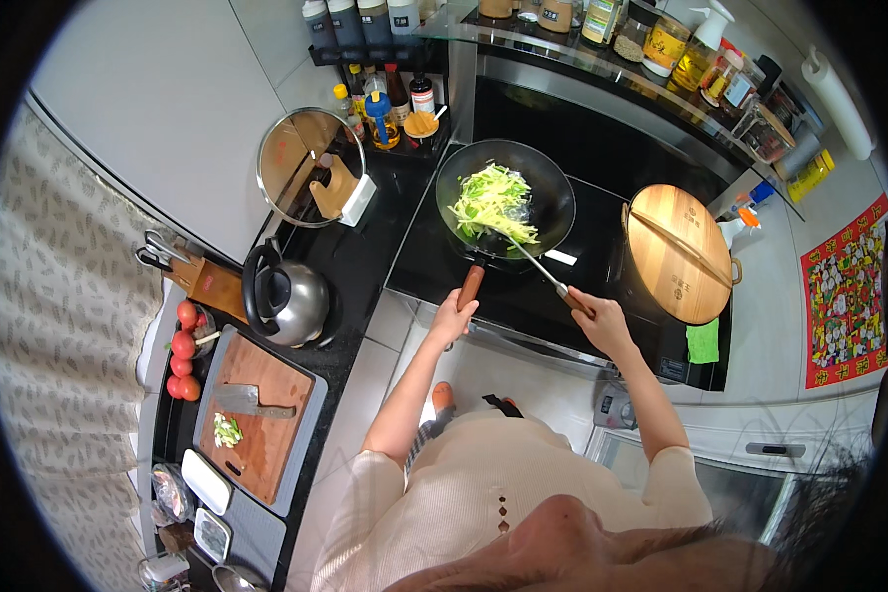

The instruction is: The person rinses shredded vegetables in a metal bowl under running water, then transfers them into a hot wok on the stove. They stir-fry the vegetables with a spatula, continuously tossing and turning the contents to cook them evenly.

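Note:
A dark wok [555, 200] sits on the left side of the black glass cooktop [599, 281], tilted slightly toward me. Shredded pale-green vegetable [492, 196] lies heaped in it. My left hand [453, 320] grips the wok's brown wooden handle [471, 285]. In my right hand [604, 323] is the wooden handle of a metal-shafted spatula [536, 264]. The spatula reaches down to the near edge of the vegetable heap, which hides its tip.
A wooden-lidded pot [677, 259] stands on the cooktop's right, beside a green cloth [703, 342]. Leftward are a steel kettle [300, 303], a propped glass lid [288, 148] and a cutting board [259, 436] bearing a cleaver [240, 399] and chopped scallion [226, 431]. A glass shelf [599, 66] holds several condiments.

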Demonstrator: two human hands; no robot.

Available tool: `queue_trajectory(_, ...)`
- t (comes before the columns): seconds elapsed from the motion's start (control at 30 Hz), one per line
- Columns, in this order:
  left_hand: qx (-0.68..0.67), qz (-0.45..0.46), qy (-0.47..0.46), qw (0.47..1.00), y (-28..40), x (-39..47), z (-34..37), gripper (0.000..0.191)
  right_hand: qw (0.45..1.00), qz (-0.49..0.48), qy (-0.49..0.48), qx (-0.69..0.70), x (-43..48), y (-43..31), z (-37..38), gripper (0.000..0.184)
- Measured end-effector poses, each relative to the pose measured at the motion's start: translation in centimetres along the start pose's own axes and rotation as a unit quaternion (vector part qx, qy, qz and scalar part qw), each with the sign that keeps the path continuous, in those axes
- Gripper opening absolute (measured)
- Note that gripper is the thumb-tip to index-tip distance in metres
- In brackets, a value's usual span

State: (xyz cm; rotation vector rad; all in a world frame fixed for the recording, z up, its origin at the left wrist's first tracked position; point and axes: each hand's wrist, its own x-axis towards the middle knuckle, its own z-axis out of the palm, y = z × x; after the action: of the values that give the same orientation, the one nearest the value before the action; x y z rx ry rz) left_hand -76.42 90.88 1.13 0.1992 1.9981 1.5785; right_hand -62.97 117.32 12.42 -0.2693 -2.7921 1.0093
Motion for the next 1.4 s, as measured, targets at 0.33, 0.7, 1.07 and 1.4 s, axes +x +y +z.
queue_trajectory(0.33,-0.004,0.010,0.010,1.000,-1.1,0.7,0.0,0.044,0.962,-0.091,-0.042,-0.255,3.9,-5.0,-10.9,0.033)
queue_trajectory(0.7,0.000,0.022,0.011,1.000,-1.1,0.5,-0.1,0.043,0.918,-0.119,-0.085,-0.368,12.3,-4.5,-5.2,0.026)
queue_trajectory(1.07,0.021,-0.008,0.021,1.000,1.1,-0.7,0.0,0.044,0.954,-0.001,-0.064,-0.292,18.1,-4.0,-12.8,0.023)
queue_trajectory(1.4,0.017,-0.012,0.017,1.000,0.6,-0.6,0.5,0.049,0.947,0.132,-0.292,-0.025,19.7,-0.3,-14.3,0.021)
